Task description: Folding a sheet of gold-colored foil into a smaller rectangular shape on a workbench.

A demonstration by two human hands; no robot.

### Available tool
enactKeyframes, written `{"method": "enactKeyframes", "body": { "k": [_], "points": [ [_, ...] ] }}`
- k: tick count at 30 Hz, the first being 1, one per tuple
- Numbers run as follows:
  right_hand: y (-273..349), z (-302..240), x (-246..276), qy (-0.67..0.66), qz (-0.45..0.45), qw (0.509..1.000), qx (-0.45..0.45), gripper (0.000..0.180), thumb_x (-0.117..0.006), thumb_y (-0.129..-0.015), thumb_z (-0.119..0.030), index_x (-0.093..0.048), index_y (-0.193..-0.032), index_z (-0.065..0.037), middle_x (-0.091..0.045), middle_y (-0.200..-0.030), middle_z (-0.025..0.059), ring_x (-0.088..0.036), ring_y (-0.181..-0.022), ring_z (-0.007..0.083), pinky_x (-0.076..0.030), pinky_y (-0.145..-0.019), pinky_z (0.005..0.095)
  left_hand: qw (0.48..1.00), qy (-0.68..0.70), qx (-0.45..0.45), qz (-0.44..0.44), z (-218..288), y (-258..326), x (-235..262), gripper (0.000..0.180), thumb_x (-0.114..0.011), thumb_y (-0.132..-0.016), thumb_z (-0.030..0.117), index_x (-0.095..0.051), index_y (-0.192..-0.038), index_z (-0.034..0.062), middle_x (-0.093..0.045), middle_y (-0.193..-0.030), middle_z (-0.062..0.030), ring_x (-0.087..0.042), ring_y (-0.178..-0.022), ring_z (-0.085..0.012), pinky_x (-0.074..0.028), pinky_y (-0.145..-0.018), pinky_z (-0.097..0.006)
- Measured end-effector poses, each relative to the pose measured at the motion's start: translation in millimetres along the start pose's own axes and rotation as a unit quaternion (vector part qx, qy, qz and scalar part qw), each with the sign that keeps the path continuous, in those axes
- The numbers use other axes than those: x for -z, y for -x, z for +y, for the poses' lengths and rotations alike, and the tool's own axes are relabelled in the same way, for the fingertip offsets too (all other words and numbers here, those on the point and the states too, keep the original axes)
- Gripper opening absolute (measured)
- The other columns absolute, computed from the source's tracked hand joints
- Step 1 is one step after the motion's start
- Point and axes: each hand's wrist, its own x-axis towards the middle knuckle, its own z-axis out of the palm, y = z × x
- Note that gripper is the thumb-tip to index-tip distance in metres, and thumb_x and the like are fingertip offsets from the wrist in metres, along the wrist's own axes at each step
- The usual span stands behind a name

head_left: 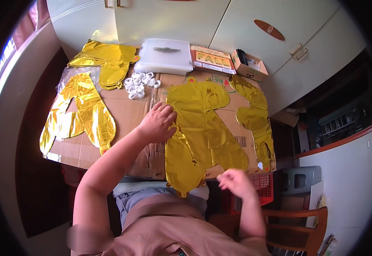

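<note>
Pale cabinets (169, 21) stand behind a translucent box (162, 62). A wooden chair (321, 224) sits near a red basket (266, 193) and gray stool (314, 176).

"What's carrying everything?"
"A brown cardboard surface (124, 109)."
"And lying on it?"
"A gold A-shaped foil balloon (85, 102) is lying left; a gold R-shaped foil balloon (194, 132) is overhanging the near edge. Small white coils (135, 81), a translucent rectangular plastic box (162, 62) and an open brown cardboard carton (253, 73) are sitting farther back."
</note>
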Motion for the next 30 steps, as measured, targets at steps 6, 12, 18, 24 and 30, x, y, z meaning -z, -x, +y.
{"method": "enactKeyframes", "body": {
  "k": [6,12,18,24,30],
  "points": [
    [-71.6,-60.6,59.8,-0.021,0.165,0.982,0.095,0.020,-0.067,-0.097,-0.020,-0.068,-0.101,0.000,-0.067,-0.082,0.0016,-0.062,-0.072,0.0076,-0.050,-0.062,0.0236,1.000,0.003,0.019,-0.013,-1.5,-11.4,10.0,0.039,-0.070,-0.079,0.031,-0.065,-0.108,0.0040,-0.060,-0.103,-0.0127,-0.058,-0.104,-0.0328,-0.043,-0.101,-0.045],
    [-202.8,-60.4,88.9,0.095,0.284,0.951,0.075,0.042,-0.074,-0.091,-0.027,-0.065,-0.119,0.003,-0.071,-0.106,0.0112,-0.068,-0.085,0.0156,-0.056,-0.071,0.0286,0.999,-0.009,0.023,0.035,-8.3,-27.9,-14.6,0.021,-0.069,-0.084,0.024,-0.066,-0.096,0.0068,-0.061,-0.101,-0.0099,-0.059,-0.100,-0.0307,-0.044,-0.097,-0.045],
    [-245.5,-109.9,72.9,0.256,0.337,0.906,0.007,0.069,-0.081,-0.079,-0.038,-0.059,-0.130,0.002,-0.062,-0.130,0.0244,-0.058,-0.125,0.0349,-0.049,-0.103,0.0414,0.987,0.033,-0.025,0.158,-7.1,-40.2,-16.7,0.016,-0.067,-0.086,0.014,-0.065,-0.100,0.0057,-0.062,-0.104,-0.0118,-0.059,-0.107,-0.0318,-0.043,-0.102,-0.046],
    [-263.3,-121.6,70.5,0.312,0.299,0.898,-0.090,0.080,-0.084,-0.074,-0.035,-0.051,-0.138,0.002,-0.050,-0.145,0.0230,-0.052,-0.131,0.0354,-0.047,-0.108,0.0402,0.987,0.103,-0.028,0.120,2.3,-59.9,-32.0,0.027,-0.066,-0.088,0.016,-0.062,-0.112,0.0042,-0.059,-0.122,-0.0158,-0.052,-0.127,-0.0374,-0.038,-0.112,-0.048],
    [-269.4,-118.5,76.5,0.311,0.298,0.897,-0.099,0.070,-0.085,-0.072,-0.033,-0.062,-0.127,0.001,-0.060,-0.134,0.0225,-0.059,-0.123,0.0330,-0.051,-0.103,0.0389,0.993,0.112,0.011,0.023,-1.2,-57.8,-47.6,0.032,-0.063,-0.094,0.024,-0.062,-0.121,0.0061,-0.056,-0.131,-0.0149,-0.047,-0.133,-0.0359,-0.035,-0.116,-0.047]
  ]
}}
